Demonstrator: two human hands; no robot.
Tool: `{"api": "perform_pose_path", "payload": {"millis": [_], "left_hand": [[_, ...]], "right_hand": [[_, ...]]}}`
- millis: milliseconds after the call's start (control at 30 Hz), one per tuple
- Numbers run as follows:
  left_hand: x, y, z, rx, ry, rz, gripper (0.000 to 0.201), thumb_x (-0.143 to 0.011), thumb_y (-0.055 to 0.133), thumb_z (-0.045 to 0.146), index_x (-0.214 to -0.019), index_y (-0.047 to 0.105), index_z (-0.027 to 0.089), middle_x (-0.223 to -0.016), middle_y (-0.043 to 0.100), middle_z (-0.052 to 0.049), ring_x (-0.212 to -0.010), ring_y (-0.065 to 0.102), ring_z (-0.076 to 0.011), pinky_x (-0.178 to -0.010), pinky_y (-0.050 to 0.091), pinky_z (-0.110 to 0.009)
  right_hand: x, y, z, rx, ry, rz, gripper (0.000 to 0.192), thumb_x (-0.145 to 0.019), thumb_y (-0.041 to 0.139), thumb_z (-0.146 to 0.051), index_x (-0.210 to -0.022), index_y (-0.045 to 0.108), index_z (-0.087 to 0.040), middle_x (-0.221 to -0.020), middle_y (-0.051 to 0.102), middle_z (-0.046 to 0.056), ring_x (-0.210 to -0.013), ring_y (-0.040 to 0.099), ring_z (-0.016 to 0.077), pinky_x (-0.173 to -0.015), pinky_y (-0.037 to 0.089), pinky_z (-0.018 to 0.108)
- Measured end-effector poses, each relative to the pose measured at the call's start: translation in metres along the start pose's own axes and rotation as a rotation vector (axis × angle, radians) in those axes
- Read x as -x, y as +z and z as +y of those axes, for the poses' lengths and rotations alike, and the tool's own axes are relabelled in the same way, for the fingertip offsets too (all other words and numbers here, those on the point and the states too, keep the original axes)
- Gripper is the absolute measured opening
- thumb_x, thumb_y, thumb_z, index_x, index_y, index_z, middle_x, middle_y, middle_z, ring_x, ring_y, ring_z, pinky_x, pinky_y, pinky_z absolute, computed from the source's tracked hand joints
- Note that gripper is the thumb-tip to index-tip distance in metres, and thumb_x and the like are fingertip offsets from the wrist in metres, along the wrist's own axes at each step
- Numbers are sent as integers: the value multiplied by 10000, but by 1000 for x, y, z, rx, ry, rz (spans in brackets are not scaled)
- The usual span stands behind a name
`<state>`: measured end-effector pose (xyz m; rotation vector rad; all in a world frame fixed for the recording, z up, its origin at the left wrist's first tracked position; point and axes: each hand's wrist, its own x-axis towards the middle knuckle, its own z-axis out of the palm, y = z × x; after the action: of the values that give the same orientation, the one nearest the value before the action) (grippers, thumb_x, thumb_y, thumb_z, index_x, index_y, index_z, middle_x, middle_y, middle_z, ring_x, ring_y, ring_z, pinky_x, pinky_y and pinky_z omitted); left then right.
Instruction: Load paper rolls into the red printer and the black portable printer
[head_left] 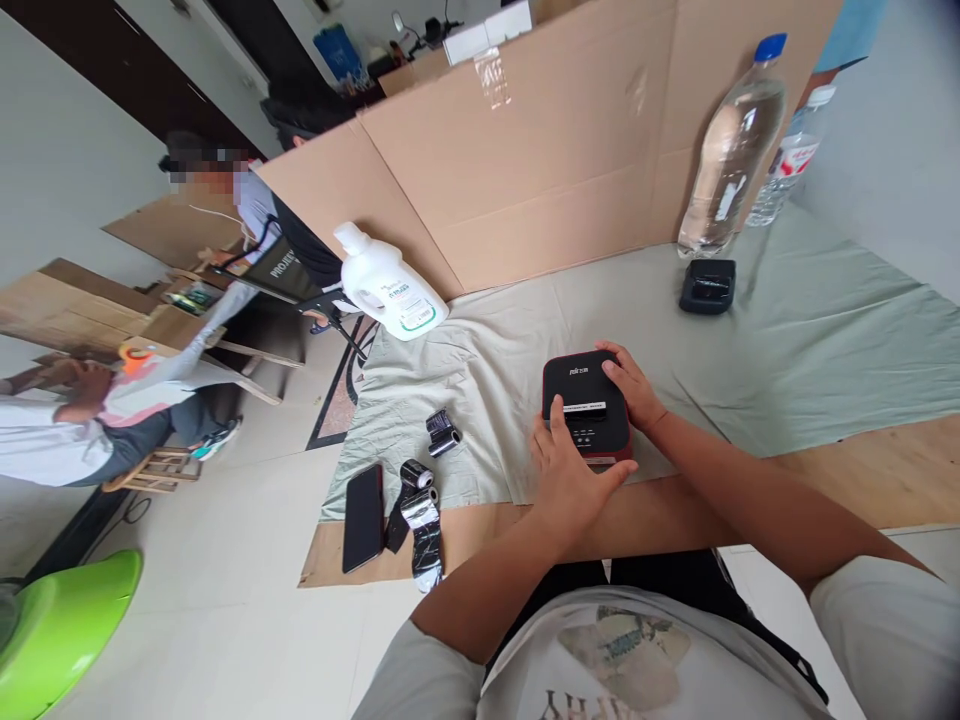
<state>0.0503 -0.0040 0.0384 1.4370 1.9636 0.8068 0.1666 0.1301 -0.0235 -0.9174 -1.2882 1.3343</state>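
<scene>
A small black printer (576, 374) with red trim sits on the cloth in front of me. A white strip of paper (584, 408) shows in the slot on its top. My left hand (566, 460) lies over its near left corner, fingers spread and thumb stretched along the front edge. On the far right corner, my right hand (632, 387) curls its fingers round the side. To the left lie a roll of shiny black film (442, 434), more such rolls (416, 476) with a loose tail hanging over the table edge, and a dark phone (363, 518).
A cardboard wall (525, 170) stands behind the cloth (487, 370). Before it are a white jug (394, 285), a large water bottle (731, 150), a smaller bottle (791, 160) and a black device (707, 286). People (45, 430) sit at the left, near a green basin (75, 630).
</scene>
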Motion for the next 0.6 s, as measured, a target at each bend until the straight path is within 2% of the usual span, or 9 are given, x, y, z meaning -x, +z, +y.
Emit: {"api": "perform_pose_path", "payload": {"millis": [100, 200, 267, 333, 400, 467, 533, 600], "left_hand": [[15, 2, 2, 26, -15, -73, 1157, -664, 825, 478, -1547, 108, 273, -1609, 128, -201, -1503, 96, -442, -1169, 180, -636], [19, 3, -6, 53, 13, -94, 1072, -719, 781, 469, -1546, 139, 239, -1620, 98, -209, -1515, 66, -424, -1190, 144, -631], [16, 2, -18, 112, 82, -60, 988, -750, 751, 472, -1528, 194, 228, -1604, 175, -198, -1505, 144, -393, -1197, 185, -596], [5, -2, -33, 252, 107, -13, 833, -797, 696, 437, -1484, 274, 228, -1525, 342, -177, -1421, 339, -340, -1154, 313, -540], [-12, -8, -47, 445, 33, 3, 669, -818, 641, 353, -1412, 360, 226, -1379, 497, -146, -1244, 518, -273, -1052, 437, -472], [-30, -12, -56, 604, -85, -18, 614, -765, 624, 256, -1342, 418, 216, -1261, 564, -119, -1091, 587, -221, -959, 495, -414], [-45, -15, -60, 681, -154, -75, 661, -679, 615, 184, -1317, 442, 213, -1233, 573, -105, -1041, 596, -203, -909, 513, -383], [-55, -14, -60, 714, -150, -141, 752, -615, 598, 152, -1345, 434, 231, -1273, 561, -100, -1062, 590, -213, -881, 522, -372]], "right_hand": [[-3, -9, 1, -141, 124, -89, 495, -828, 619, -600, -1199, 581, -275, -1020, 666, 14, -851, 641, 182, -808, 578, 370], [-4, -12, 7, -164, 136, -106, 523, -797, 655, -591, -1205, 572, -274, -989, 671, 4, -803, 645, 170, -755, 580, 355], [-4, -15, 8, -108, 118, -116, 539, -793, 654, -599, -1213, 571, -271, -1010, 678, 11, -842, 652, 181, -787, 579, 375], [-1, -19, 6, -9, 92, -103, 539, -788, 661, -598, -1203, 578, -264, -1074, 685, 29, -940, 656, 209, -869, 567, 419], [7, -20, -2, 134, 28, -40, 512, -796, 666, -574, -1195, 589, -263, -1173, 676, 52, -1080, 634, 244, -982, 519, 479], [20, -18, -12, 309, -100, 28, 454, -826, 653, -531, -1192, 605, -266, -1272, 649, 69, -1205, 585, 272, -1078, 443, 528], [35, -14, -22, 460, -259, 23, 399, -859, 633, -487, -1194, 619, -271, -1323, 631, 79, -1285, 538, 289, -1130, 386, 549], [47, -10, -28, 555, -368, -43, 374, -885, 612, -455, -1212, 621, -273, -1337, 629, 87, -1331, 507, 301, -1139, 375, 562]]}}
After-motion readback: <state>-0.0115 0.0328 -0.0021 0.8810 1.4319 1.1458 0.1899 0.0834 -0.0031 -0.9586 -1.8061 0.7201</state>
